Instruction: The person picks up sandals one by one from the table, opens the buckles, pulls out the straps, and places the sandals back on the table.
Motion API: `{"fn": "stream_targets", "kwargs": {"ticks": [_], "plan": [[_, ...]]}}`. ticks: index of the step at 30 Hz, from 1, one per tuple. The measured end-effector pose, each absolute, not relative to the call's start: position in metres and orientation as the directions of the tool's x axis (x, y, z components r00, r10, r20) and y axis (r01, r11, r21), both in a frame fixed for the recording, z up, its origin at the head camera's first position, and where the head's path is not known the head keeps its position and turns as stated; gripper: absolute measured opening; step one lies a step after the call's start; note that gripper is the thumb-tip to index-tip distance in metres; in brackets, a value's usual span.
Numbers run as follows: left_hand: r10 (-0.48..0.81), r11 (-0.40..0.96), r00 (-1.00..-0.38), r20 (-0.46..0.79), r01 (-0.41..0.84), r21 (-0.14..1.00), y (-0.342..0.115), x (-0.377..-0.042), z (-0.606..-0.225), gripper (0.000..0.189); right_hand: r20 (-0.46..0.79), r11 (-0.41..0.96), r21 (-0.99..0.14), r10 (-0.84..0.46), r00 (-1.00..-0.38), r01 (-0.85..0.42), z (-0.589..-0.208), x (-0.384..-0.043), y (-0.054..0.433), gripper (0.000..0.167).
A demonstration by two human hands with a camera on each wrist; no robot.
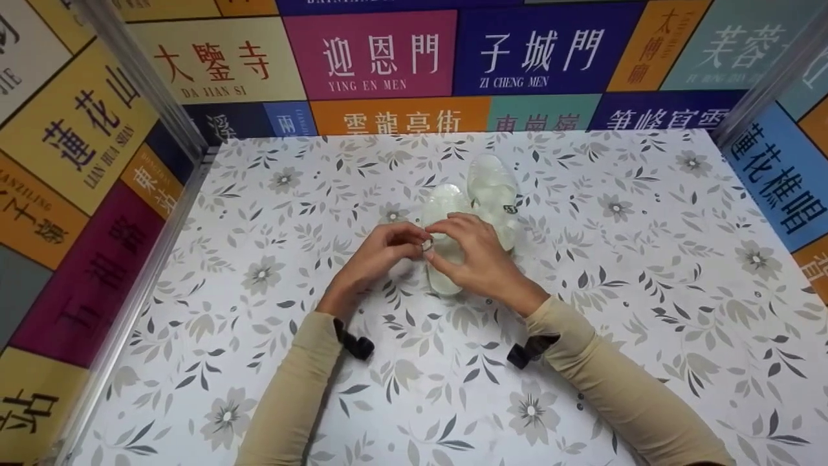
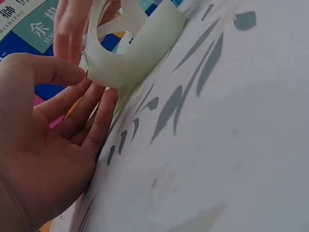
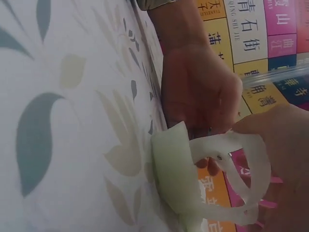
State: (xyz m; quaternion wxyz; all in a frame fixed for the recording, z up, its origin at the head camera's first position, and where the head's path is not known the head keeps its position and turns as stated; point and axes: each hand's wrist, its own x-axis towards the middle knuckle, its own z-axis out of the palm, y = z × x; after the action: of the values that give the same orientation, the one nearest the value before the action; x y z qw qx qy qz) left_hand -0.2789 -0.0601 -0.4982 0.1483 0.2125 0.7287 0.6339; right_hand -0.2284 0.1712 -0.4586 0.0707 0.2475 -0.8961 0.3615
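Note:
A pale green, translucent jelly sandal (image 1: 445, 195) lies on the table, toe pointing away, with both hands over its middle. My left hand (image 1: 387, 251) pinches at the small metal buckle (image 2: 86, 66) on the sandal's side, thumb on the near side and fingers behind. From the other side my right hand (image 1: 480, 255) curves over the sandal, thumb and index finger meeting the strap (image 3: 224, 145) close to the left fingertips. A matching second sandal (image 1: 491, 180) rests just behind and to the right, partly covered by the right hand.
A white tabletop (image 1: 634, 278) with grey flower and leaf print lies under everything. Colourful panels with Chinese place names (image 1: 388, 55) stand along the back and both sides. Dark camera straps (image 1: 354, 342) sit at both wrists.

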Motion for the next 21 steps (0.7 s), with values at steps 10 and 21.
{"fn": "stream_targets", "kwargs": {"ticks": [10, 21], "plan": [[0.531, 0.018, -0.845, 0.063, 0.085, 0.996, -0.070, -0.282, -0.510, 0.042, 0.223, 0.612, -0.689, -0.331, -0.917, -0.388, -0.475, -0.234, 0.179, 0.032], [0.505, 0.042, -0.854, 0.124, 0.168, 0.985, -0.069, -0.281, -0.512, 0.041, 0.248, 0.471, -0.811, -0.260, -0.933, -0.347, -0.484, -0.238, 0.177, 0.024]]}}
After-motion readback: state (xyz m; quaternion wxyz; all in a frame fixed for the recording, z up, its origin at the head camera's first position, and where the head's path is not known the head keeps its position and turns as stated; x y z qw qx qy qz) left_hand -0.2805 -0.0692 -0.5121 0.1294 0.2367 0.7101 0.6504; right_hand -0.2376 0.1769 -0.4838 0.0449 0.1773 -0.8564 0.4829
